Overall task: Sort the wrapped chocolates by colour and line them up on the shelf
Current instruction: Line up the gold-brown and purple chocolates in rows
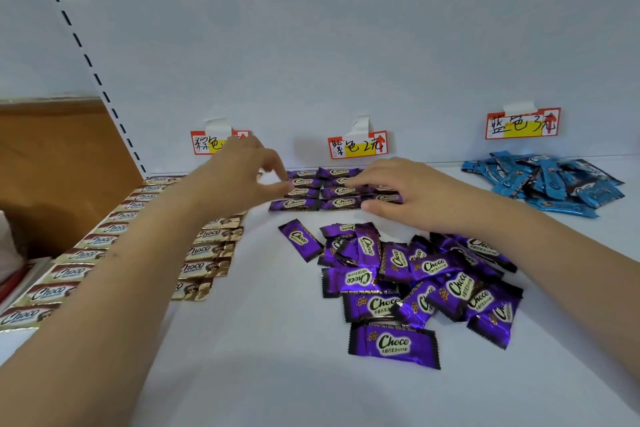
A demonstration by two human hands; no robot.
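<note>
In the head view, both hands worked at the purple rows laid out at the back of the shelf, under the middle price tag. The left hand had its thumb and forefinger pinched near the left end of a purple chocolate in those rows; whether that grip was truly clamped on the wrapper or only touching its edge could not be told. The right hand lay flat with fingers straight, pressing on the right part of the rows.

The neat rows looked easy to disturb: a sideways drag by either hand would likely skew the wrappers, which sat edge to edge. The foil would probably slide readily on the smooth shelf. The loose purple pile lay just in front of the rows, and a forearm sweeping back could scatter it. The left forearm passed over the brown chocolates lined up on the left and could brush them crooked.

The right hand covered part of the purple rows, so their full count was hidden. The left hand blocked half of the left tag. The blue pile lay unsorted at the right, well apart. The brown rows ran out of frame at the lower left.
</note>
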